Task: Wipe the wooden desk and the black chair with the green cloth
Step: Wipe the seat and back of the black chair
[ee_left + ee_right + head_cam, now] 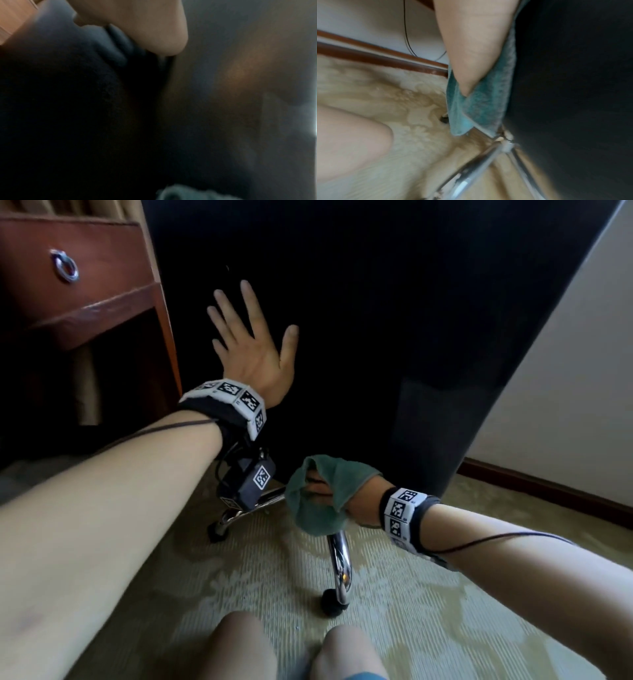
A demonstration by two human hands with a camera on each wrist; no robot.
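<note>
The black chair shows its tall back and fills the upper middle. My left hand lies flat on that back with the fingers spread. Lower down, my right hand grips the green cloth at the bottom edge of the chair back. In the right wrist view a finger presses the cloth against the black chair. The wooden desk stands at the left with a ring-pull drawer. The left wrist view is blurred: part of my left hand on the dark chair.
Chrome chair legs with black casters stand on pale patterned carpet. A white wall with a brown baseboard runs along the right. My knees are at the bottom edge.
</note>
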